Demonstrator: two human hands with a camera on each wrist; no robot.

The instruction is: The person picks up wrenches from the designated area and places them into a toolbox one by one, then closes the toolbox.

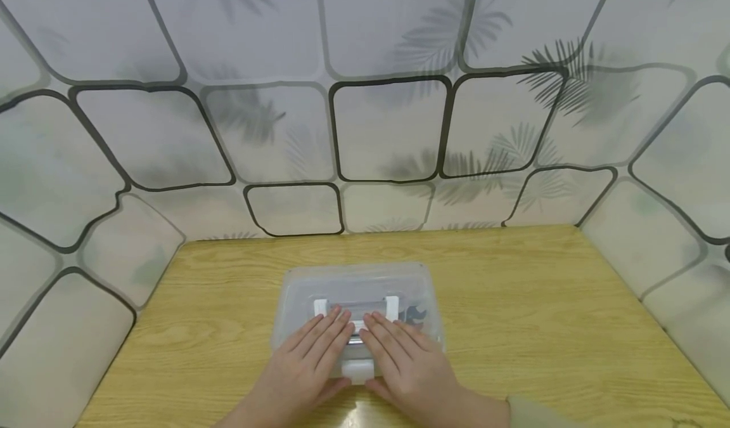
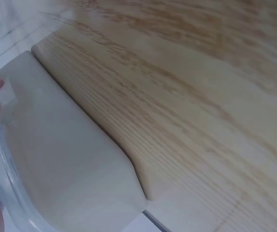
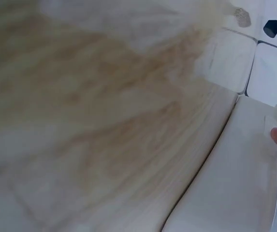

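Note:
A translucent plastic storage box (image 1: 353,282) with a carry handle (image 1: 391,307) on its lid and a white latch (image 1: 358,371) stands on the table. My left hand (image 1: 308,364) lies on the lid's front left part, fingers straight and together. Mirroring it, my right hand (image 1: 407,364) rests on the front right part. Both thumbs reach down to the latch at the front. In the left wrist view the pale box wall (image 2: 75,145) shows, with the thumbs on the latch (image 2: 7,99). Something dark (image 1: 415,316) shows at the lid's right; its kind is unclear.
The wood-grain table (image 1: 513,301) extends around the box. Patterned cloth walls (image 1: 393,130) with dark outlines and leaf prints rise behind it and on both sides. A sleeve (image 1: 533,412) covers my right forearm.

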